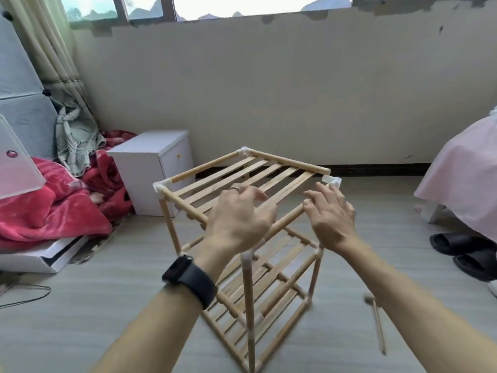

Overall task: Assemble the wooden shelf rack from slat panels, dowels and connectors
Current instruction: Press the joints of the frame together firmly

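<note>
Your black watch sits nearest, on the left wrist. Your left hand curls over the top slat panel of the shelf rack, which stands on the floor. Blur hides whether it grips anything. Your right hand is relaxed, its straight fingers reaching the white connector. What looks like a mallet lies beside the rack.
</note>
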